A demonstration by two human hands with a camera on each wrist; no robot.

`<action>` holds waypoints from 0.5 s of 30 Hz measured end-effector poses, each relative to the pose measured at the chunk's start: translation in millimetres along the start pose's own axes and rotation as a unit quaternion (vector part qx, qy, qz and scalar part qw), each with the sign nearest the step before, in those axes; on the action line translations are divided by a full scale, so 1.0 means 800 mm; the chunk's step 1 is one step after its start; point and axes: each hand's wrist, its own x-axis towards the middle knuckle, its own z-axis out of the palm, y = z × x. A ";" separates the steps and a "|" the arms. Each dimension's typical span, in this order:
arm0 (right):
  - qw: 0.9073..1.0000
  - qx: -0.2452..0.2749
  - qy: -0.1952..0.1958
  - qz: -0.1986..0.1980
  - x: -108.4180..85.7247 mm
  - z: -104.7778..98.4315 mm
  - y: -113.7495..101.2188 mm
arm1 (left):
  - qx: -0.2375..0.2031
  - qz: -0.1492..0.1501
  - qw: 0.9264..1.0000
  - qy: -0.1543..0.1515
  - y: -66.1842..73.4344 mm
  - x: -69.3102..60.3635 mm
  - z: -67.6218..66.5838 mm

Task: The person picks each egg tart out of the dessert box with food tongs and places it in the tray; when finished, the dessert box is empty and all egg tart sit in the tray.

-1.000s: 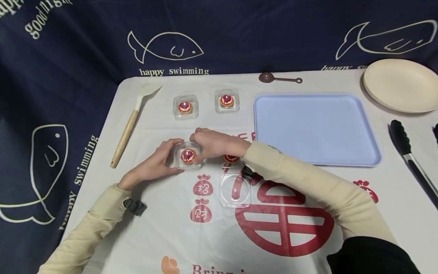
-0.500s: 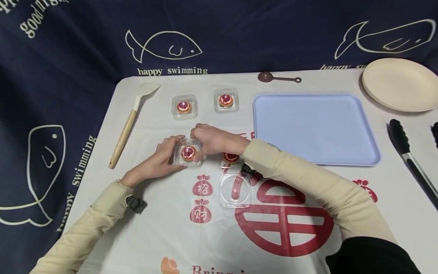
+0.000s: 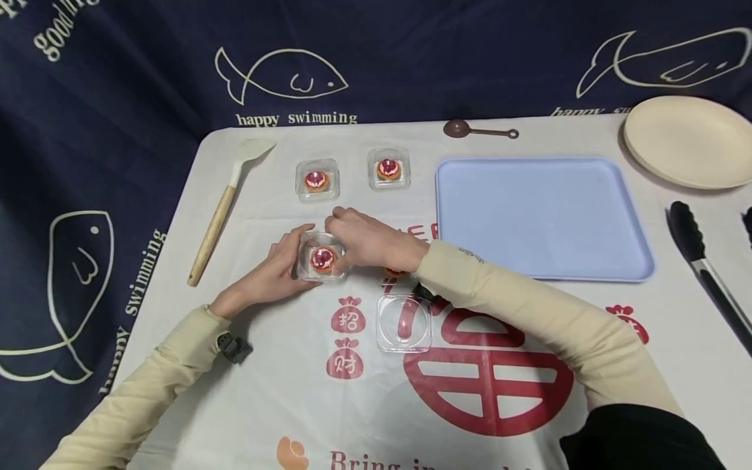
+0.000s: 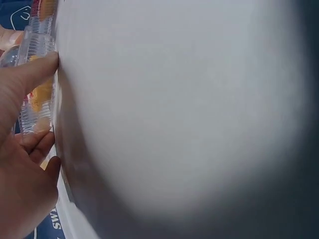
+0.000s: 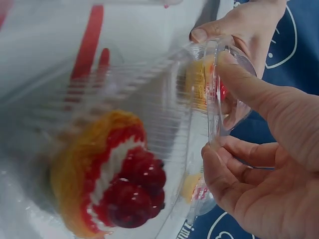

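A small clear plastic box [image 3: 305, 266] holds a fruit tart [image 3: 322, 259] with glossy red berries. My left hand [image 3: 275, 269] grips the box's left side, thumb at the near side and fingers at the far side. At its right side, my right hand [image 3: 373, 240] pinches the rim of the clear lid [image 5: 213, 119], thumb on top and fingertips at the edge. The lid looks seated on the box. Under my right wrist, a second tart [image 5: 119, 179] in a clear box is partly hidden. A loose clear lid [image 3: 404, 324] lies just in front of it.
Two boxed tarts [image 3: 316, 181] stand farther back. A spatula [image 3: 214, 228] lies left. To the right are a blue tray [image 3: 540, 219], a brown spoon [image 3: 458, 128], a cream plate [image 3: 687, 140] and black tongs [image 3: 702, 261]. A dark fish-print cloth [image 3: 282, 78] hangs behind.
Both hands, with the box between them, have shifted slightly away from me. Their holds look the same, and the other things stay in place.
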 end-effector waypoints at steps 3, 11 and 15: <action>1.000 -0.006 0.009 -0.005 -0.002 0.001 0.001 | 0.003 -0.008 1.000 -0.001 0.001 0.000 -0.001; 0.999 -0.025 0.023 -0.023 -0.008 -0.001 0.002 | -0.008 -0.037 0.999 -0.032 0.015 -0.001 -0.010; 0.998 -0.045 0.032 -0.028 -0.009 -0.001 0.001 | 0.003 -0.012 1.000 -0.029 0.021 -0.005 -0.020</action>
